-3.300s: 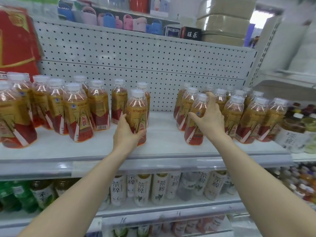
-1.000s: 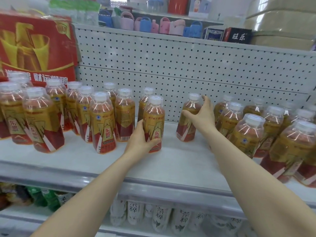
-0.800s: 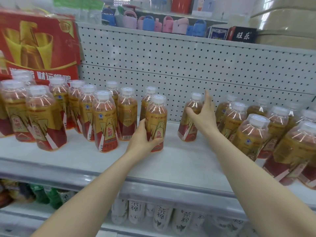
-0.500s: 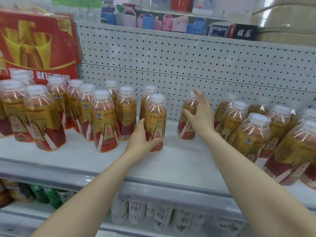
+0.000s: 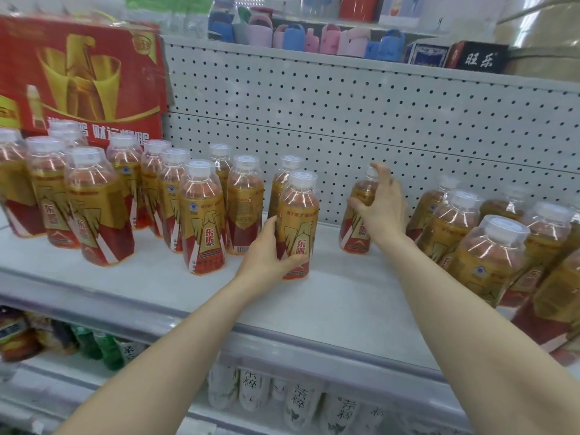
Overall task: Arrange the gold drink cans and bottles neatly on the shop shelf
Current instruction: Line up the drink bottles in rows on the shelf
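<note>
Gold-and-red drink bottles with clear caps stand on a white shop shelf (image 5: 342,312). My left hand (image 5: 266,255) grips the lower half of one upright bottle (image 5: 299,215) near the shelf's middle. My right hand (image 5: 381,208) curls round another bottle (image 5: 357,221) standing alone near the pegboard back wall. A cluster of several bottles (image 5: 201,215) fills the left of the shelf. Another cluster (image 5: 489,255) crowds the right side.
A red and gold carton (image 5: 81,76) stands behind the left bottles. The pegboard wall (image 5: 376,114) backs the shelf. Pastel bottle holders and dark boxes (image 5: 477,59) sit on the shelf above. White tea bottles (image 5: 298,400) and green bottles (image 5: 106,346) stand on the shelf below.
My right hand has closed its fingers round the lone bottle near the back wall. My left hand still holds the same middle bottle in place.
</note>
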Action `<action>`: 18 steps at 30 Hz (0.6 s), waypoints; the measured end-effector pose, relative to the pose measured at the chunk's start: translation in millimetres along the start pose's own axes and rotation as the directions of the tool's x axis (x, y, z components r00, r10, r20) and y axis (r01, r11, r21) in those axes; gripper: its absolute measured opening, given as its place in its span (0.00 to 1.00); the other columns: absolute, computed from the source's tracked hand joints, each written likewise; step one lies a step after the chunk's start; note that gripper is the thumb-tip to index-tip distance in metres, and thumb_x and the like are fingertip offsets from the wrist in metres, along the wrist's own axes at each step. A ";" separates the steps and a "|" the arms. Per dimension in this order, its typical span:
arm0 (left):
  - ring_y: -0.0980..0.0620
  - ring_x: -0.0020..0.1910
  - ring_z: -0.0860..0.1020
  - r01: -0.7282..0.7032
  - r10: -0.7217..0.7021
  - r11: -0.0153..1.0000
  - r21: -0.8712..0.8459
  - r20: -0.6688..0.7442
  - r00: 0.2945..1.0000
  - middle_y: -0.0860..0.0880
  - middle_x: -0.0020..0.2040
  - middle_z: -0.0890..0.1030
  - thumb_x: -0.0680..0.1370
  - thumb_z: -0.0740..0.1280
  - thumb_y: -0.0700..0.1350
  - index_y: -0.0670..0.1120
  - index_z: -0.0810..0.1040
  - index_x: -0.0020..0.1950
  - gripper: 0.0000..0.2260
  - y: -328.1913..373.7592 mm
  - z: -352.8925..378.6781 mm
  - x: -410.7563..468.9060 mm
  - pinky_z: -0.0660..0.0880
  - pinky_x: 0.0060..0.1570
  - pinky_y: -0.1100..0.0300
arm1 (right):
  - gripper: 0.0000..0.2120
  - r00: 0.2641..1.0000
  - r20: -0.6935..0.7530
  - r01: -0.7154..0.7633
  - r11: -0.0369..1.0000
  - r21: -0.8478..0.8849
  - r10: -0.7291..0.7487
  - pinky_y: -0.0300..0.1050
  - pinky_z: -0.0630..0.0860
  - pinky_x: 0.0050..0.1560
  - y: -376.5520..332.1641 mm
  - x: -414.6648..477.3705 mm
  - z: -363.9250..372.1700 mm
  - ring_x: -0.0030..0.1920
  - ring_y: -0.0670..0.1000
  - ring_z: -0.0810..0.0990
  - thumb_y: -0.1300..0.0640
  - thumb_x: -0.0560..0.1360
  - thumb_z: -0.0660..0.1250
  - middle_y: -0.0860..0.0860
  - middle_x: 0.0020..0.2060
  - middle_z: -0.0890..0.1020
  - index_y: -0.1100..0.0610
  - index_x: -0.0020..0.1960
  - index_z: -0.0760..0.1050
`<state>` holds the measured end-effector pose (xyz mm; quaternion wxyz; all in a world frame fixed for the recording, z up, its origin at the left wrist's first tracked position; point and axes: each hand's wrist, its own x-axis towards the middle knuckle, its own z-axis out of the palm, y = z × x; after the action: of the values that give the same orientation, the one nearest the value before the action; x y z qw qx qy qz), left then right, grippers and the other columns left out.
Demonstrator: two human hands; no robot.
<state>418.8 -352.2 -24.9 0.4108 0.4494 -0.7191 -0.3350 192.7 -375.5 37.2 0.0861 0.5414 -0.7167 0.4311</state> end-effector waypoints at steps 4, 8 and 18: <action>0.55 0.58 0.77 -0.001 0.001 1.000 0.004 -0.022 1.000 0.55 0.60 0.78 0.71 0.77 0.50 0.52 0.64 0.70 0.33 -0.7 0.4 -0.9 0.77 0.60 0.52 | 0.33 0.998 -0.047 0.035 0.999 -0.011 -0.035 0.58 0.77 0.52 2.7 -3.0 4.5 0.54 0.60 0.77 0.48 0.73 0.74 0.57 0.59 0.73 0.42 0.71 0.59; 0.56 0.58 0.78 -0.002 0.002 1.000 0.010 -0.021 1.000 0.56 0.59 0.78 0.70 0.77 0.51 0.52 0.64 0.70 0.33 -1.8 0.2 -0.1 0.77 0.59 0.53 | 0.33 0.998 -0.047 0.029 0.999 -0.039 -0.031 0.55 0.76 0.50 0.9 -2.5 5.8 0.53 0.60 0.78 0.48 0.74 0.74 0.57 0.59 0.72 0.43 0.71 0.58; 0.54 0.62 0.75 -0.012 0.009 0.999 0.044 0.046 0.999 0.54 0.65 0.76 0.71 0.77 0.50 0.51 0.62 0.73 0.36 -4.3 -5.2 0.5 0.75 0.62 0.52 | 0.37 0.998 0.057 0.009 0.983 -0.184 0.001 0.49 0.74 0.50 -11.6 -12.8 -21.5 0.61 0.58 0.75 0.58 0.79 0.67 0.59 0.70 0.67 0.42 0.79 0.51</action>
<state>425.0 -354.9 -26.1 0.3858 0.4467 -0.7379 -0.3271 200.3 -351.6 48.9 0.1164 0.5446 -0.7546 0.3470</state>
